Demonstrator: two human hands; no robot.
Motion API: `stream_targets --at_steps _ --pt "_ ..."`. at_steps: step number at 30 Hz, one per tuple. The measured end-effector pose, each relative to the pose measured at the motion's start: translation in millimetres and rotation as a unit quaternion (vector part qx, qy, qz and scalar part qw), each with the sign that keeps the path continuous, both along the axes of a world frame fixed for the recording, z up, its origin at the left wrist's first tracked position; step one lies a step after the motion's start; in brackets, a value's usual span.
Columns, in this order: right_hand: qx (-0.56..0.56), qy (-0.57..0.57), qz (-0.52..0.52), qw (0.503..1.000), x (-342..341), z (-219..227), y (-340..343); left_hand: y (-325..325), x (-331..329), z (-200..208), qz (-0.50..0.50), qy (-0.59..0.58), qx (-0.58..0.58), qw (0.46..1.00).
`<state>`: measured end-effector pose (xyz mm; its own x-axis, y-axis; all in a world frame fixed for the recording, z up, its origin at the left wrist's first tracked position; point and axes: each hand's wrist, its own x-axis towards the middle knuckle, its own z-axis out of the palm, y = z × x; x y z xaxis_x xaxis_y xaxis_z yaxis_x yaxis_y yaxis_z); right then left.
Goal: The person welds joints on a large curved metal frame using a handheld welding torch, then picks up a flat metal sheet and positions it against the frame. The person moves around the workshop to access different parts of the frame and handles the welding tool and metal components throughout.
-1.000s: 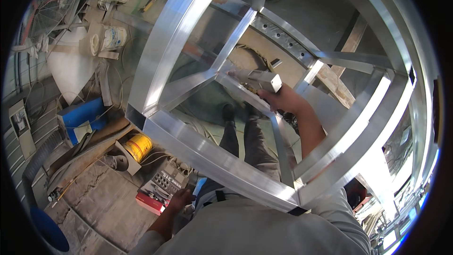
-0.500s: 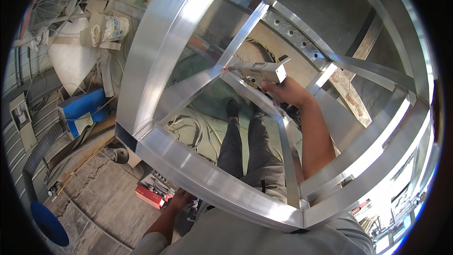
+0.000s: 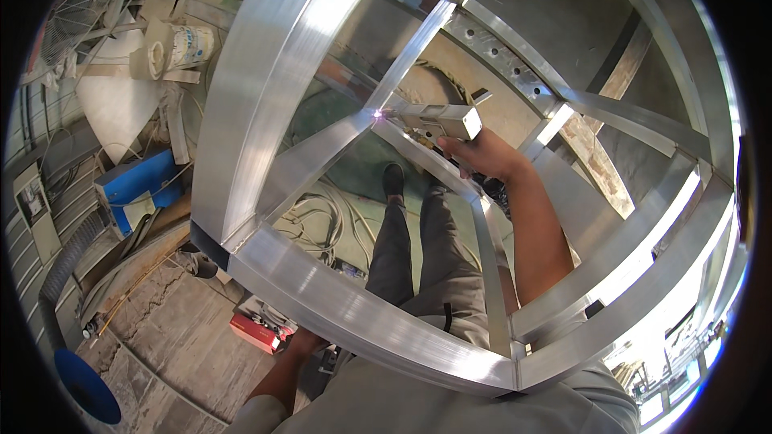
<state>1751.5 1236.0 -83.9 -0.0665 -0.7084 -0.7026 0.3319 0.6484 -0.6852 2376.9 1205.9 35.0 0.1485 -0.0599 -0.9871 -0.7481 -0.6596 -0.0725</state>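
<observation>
A large frame of shiny square metal tubes spreads in front of my body. My right hand reaches in among the tubes, its fingers wrapped round the grip of a handheld welding gun with a pale boxy head. The gun's nozzle points left at a corner where several tubes meet. A small bright pinkish spark glows at that joint. Low on the left, my left hand is beside the lower frame tube, near a red box; its fingers are mostly hidden.
On the left stand a blue box-shaped machine, a white bucket lying on its side, and a grey flexible duct with a blue funnel end. Coiled hoses lie on the floor by my legs. Perforated metal bars cross behind the gun.
A bright spark now shows at the joint by the nozzle, where only a faint red spot was. The welding gun and my right hand have shifted slightly left.
</observation>
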Motion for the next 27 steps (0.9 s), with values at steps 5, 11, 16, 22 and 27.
stream_targets --at_steps 5,11,16,22,27 --pt "-0.006 0.005 0.005 1.0 2 -3 2 -4 2 -2 0.004 -0.005 0.007 1.0" --pt "0.014 0.012 0.016 1.0 -1 6 -2 -5 3 -5 0.012 -0.012 0.012 1.0" --pt "0.025 0.023 0.015 0.999 -2 13 -4 -2 4 -6 0.02 -0.016 0.016 1.0" --pt "0.031 0.025 0.024 0.999 -1 8 -1 -2 6 -7 0.023 -0.021 0.022 0.999" --pt "0.016 0.028 0.007 0.999 -1 20 -2 0 5 -9 0.031 -0.024 0.025 0.999"
